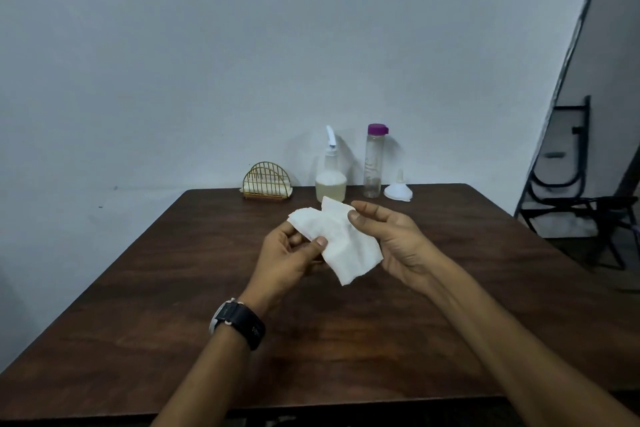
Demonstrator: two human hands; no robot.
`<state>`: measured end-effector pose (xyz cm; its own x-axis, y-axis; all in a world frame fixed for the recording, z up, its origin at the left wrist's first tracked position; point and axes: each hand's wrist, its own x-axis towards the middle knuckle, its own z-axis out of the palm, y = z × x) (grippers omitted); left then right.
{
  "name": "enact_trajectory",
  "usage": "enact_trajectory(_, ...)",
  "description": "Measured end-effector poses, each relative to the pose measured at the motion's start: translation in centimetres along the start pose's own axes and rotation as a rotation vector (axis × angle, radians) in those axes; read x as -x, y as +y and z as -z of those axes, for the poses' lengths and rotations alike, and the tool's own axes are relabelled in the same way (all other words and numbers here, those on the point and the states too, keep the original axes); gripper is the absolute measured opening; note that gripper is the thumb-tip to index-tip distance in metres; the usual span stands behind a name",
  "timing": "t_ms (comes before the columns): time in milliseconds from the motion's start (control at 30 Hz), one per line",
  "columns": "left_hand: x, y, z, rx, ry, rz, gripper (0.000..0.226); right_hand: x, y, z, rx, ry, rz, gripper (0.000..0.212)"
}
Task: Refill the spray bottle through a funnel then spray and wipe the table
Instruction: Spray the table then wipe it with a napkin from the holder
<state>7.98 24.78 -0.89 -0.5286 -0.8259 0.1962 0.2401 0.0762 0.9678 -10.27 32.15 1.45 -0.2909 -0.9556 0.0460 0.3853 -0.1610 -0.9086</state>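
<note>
A white paper napkin hangs above the middle of the dark wooden table. My left hand, with a black watch on its wrist, pinches the napkin's left part between thumb and fingers. My right hand holds the napkin's right edge with thumb and forefinger. At the table's far edge stands the spray bottle, white trigger on top and pale liquid in its lower part. Right of it is a clear bottle with a purple cap. A white funnel rests upside down beside that.
A gold wire napkin holder with white napkins sits at the far edge, left of the spray bottle. A pale wall rises right behind the table. Dark folding chairs stand off to the right.
</note>
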Motion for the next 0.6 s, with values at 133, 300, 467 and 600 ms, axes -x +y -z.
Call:
enact_trajectory(133,0.3,1.4,-0.1,-0.111,-0.046,-0.019,0.042,0.5,-0.3,0.4,0.028,-0.025,0.011,0.050)
enact_trajectory(300,0.0,1.7,-0.3,-0.153,0.008,-0.004,0.040,1.0,0.0,0.3,0.027,-0.057,-0.009,0.044)
enact_trajectory(467,-0.3,1.1,-0.9,-0.169,0.068,-0.069,0.032,1.5,0.5,0.1,-0.081,-0.123,-0.075,0.046)
enact_trajectory(600,-0.5,0.7,-1.3,-0.257,0.136,-0.177,0.022,1.3,1.1,-0.6,-0.091,-0.048,-0.012,0.033)
